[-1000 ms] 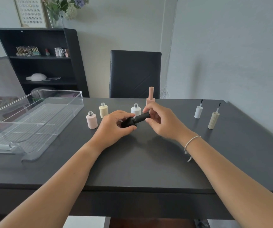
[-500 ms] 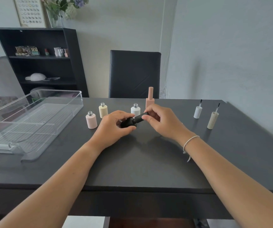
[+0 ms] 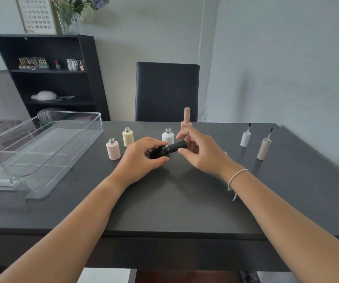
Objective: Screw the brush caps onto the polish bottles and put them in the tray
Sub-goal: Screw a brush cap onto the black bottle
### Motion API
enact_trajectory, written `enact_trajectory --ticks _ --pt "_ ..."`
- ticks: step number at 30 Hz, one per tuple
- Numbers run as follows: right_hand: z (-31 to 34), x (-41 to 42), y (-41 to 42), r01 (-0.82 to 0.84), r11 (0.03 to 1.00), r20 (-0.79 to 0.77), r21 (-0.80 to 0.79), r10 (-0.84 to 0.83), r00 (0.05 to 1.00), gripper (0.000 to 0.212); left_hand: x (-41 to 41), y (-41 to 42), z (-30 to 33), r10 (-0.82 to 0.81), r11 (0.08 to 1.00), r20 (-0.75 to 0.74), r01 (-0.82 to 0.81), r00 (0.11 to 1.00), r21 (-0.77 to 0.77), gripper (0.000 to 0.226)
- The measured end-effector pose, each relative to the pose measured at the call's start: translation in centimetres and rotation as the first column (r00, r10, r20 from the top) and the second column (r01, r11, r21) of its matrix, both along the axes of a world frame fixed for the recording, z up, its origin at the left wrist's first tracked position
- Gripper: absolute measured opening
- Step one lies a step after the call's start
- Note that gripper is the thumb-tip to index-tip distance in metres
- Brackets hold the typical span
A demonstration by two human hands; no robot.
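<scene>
Two hands meet over the dark worktop [image 3: 174,201]. The left hand [image 3: 142,158] curls its fingers around a black polish bottle [image 3: 159,153], held tilted on its side just above the worktop. The right hand [image 3: 201,152] pinches the black brush cap [image 3: 177,146] seated at the bottle's neck. Behind them stand three uncapped bottles: pink [image 3: 113,149], cream [image 3: 128,137] and white [image 3: 168,136], plus a capped peach bottle [image 3: 186,119]. To the right, a white cap [image 3: 245,137] and a ribbed cream cap [image 3: 264,148] stand brush-up. The clear tray [image 3: 95,127] sits at the left.
</scene>
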State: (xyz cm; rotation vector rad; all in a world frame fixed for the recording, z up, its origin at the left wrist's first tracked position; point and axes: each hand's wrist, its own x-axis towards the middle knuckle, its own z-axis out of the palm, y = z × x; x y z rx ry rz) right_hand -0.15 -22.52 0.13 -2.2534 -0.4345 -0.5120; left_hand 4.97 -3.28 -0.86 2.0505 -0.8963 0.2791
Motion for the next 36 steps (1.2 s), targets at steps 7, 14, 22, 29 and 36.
enact_trajectory --ticks 7,14,22,29,36 --pt "0.19 0.17 0.33 0.024 0.999 0.059 0.025 -0.025 0.998 0.006 0.05 -0.02 -0.01 -0.009 1.0 -0.003 0.009 1.0 0.008 0.041" --pt "0.2 0.7 0.33 0.136 0.989 0.063 -0.059 -0.132 0.989 0.033 0.05 -0.06 -0.11 -0.014 1.0 0.012 0.014 1.0 0.012 0.039" --pt "0.0 0.15 0.3 0.013 1.0 -0.007 0.014 -0.013 1.0 0.017 -0.01 0.02 -0.02 -0.002 1.0 0.01 0.002 1.0 0.01 0.041" --pt "-0.06 0.69 0.2 0.117 0.993 0.005 -0.027 -0.117 0.993 0.024 0.0 0.04 -0.04 -0.002 0.999 0.014 0.002 1.0 0.034 0.04" --pt "-0.16 0.33 0.11 0.05 0.999 0.021 0.004 -0.05 0.999 0.009 -0.02 0.0 -0.01 -0.003 1.0 0.002 0.003 1.0 0.02 0.04"
